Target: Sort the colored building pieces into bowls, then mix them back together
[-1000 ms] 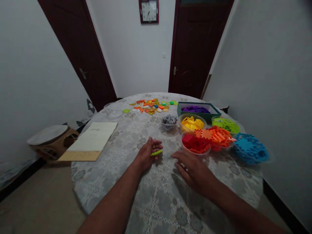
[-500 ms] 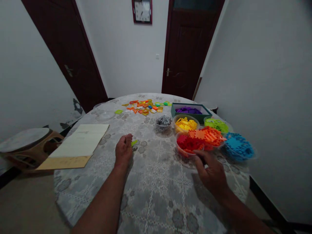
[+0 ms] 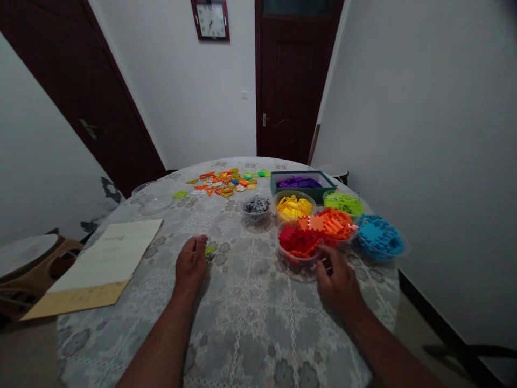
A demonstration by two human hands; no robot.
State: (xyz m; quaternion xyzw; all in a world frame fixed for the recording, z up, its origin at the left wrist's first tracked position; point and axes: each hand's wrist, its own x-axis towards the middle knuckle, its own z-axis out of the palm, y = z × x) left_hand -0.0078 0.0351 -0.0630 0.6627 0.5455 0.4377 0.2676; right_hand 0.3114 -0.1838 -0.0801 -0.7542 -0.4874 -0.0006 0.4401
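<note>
My left hand (image 3: 191, 265) rests over the tablecloth left of the middle, its fingers curled together. At its fingertips is a small lime-green plastic piece (image 3: 210, 250), partly covered by the hand and seemingly pinched in it. My right hand (image 3: 339, 277) is at the near right side of a clear bowl (image 3: 297, 260) of red toothed plastic pieces (image 3: 297, 238). Its index finger reaches the bowl's rim, with the thumb apart below it; nothing shows between them. Orange pieces (image 3: 333, 222) are heaped in a bowl just behind.
Beyond stand bowls of grey pieces (image 3: 257, 204), yellow pieces (image 3: 294, 206), green pieces (image 3: 343, 203) and blue pieces (image 3: 379, 236), and a box (image 3: 327, 188) of purple pieces. Mixed pieces (image 3: 222, 180) lie at the far side. An open notebook (image 3: 105, 253) lies left.
The view has turned a little to the right. My right hand's fingers have drawn back from inside the red bowl to its right rim. My left hand stays beside the green piece.
</note>
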